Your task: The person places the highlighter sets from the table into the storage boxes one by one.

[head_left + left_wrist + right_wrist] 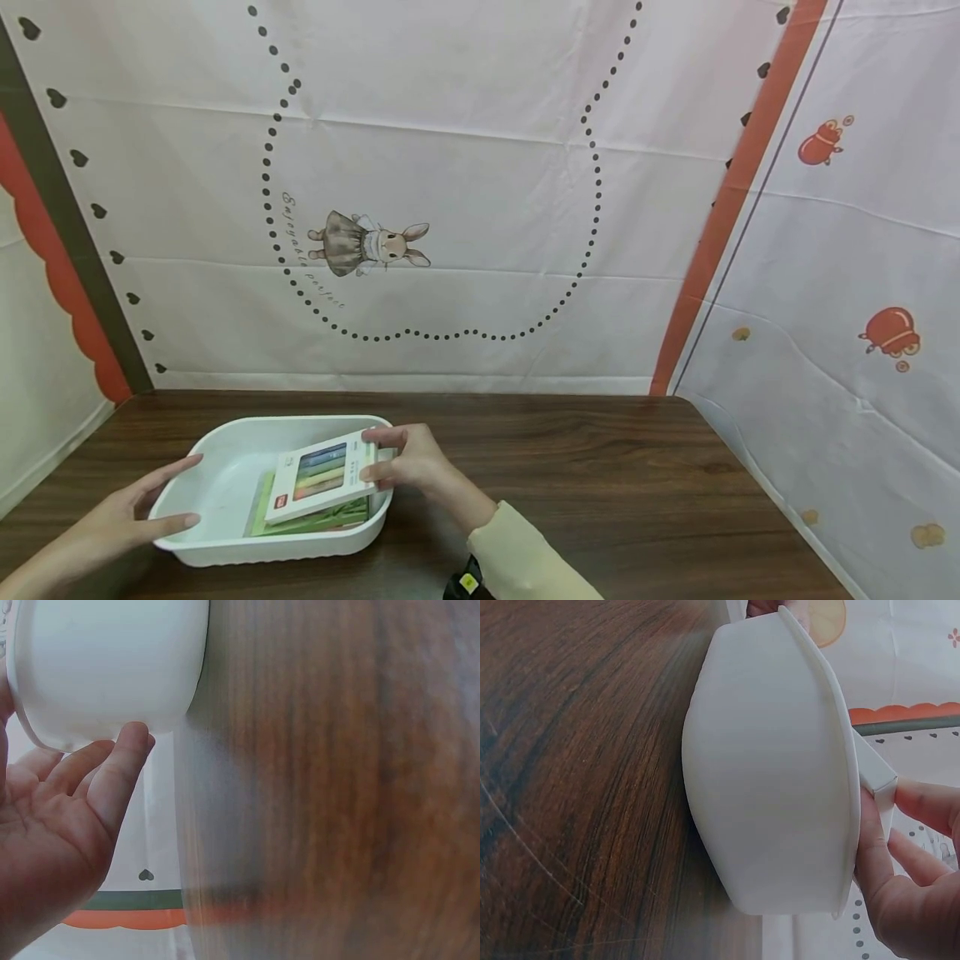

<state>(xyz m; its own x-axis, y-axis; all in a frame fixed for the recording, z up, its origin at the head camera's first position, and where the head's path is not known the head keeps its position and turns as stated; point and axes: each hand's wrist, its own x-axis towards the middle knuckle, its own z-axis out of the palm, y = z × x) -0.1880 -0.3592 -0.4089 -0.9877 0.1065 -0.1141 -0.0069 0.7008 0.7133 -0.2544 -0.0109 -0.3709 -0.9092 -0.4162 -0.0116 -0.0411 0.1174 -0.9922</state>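
A white plastic basin [273, 550] stands on the table toward its left. My right hand [412, 457] pinches the right end of a flat white box [283, 492] whose window shows a row of coloured sticks, probably pens or pencils. The box is tilted, its right end raised near the basin's right rim. Beneath it in the basin lies a flat green item [322, 518], partly covered. At the basin's left end my left hand [123, 517] has thumb and fingers spread over the rim. In the left wrist view, fairly straight fingers [124, 769] rest against the basin.
The dark wood-grain table [600, 483] extends to the right of the basin. A printed white cloth [480, 183] hangs behind it, with more cloth at both sides. A black strap with a yellow tag [468, 582] sits by the right sleeve.
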